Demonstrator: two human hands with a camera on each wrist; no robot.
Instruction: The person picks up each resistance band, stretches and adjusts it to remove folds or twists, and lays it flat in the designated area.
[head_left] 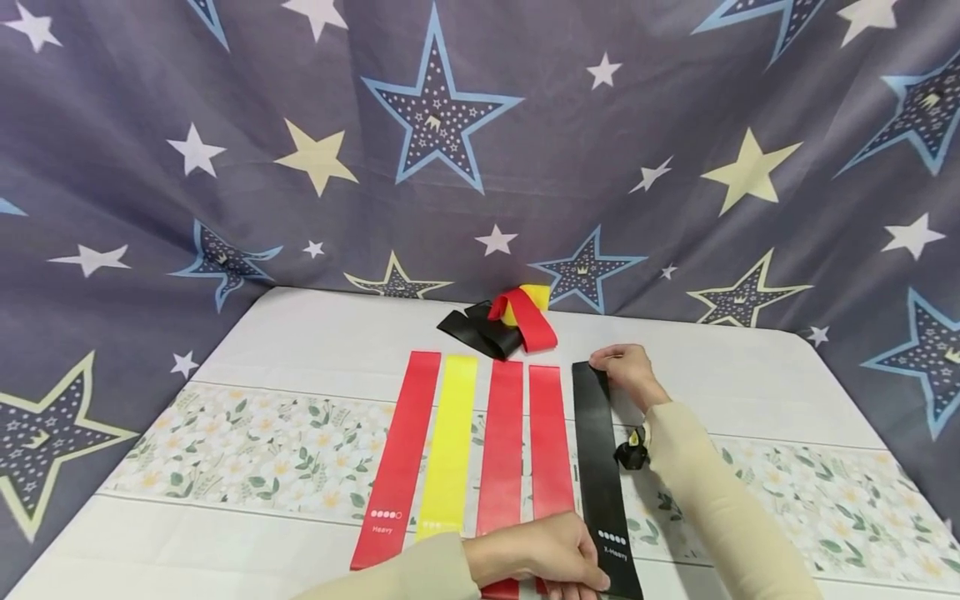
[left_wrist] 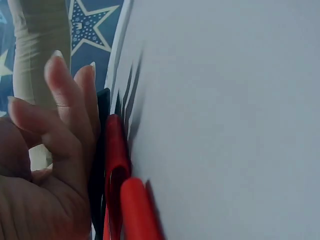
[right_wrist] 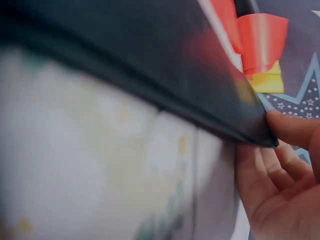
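Observation:
The black band (head_left: 597, 450), marked X-Heavy, lies lengthwise at the right of a row of flat bands. My right hand (head_left: 630, 371) pinches its far corner between thumb and fingers; the right wrist view shows this hand (right_wrist: 287, 175) at the tip of the black band (right_wrist: 200, 75). Beside the near end, my left hand (head_left: 551, 554) is low over a red band (head_left: 550, 442) and the black band's left edge. In the left wrist view, the fingers of this hand (left_wrist: 55, 155) are slightly bent and spread beside the dark band (left_wrist: 97, 185).
Left of these lie another red band (head_left: 502, 442), a yellow band (head_left: 450, 442) and a red band marked Heavy (head_left: 401, 454). Behind them is a loose pile of black, red and yellow bands (head_left: 532, 321). A small black bundle (head_left: 632, 452) lies by my right forearm. A star-patterned cloth (head_left: 262, 108) hangs behind.

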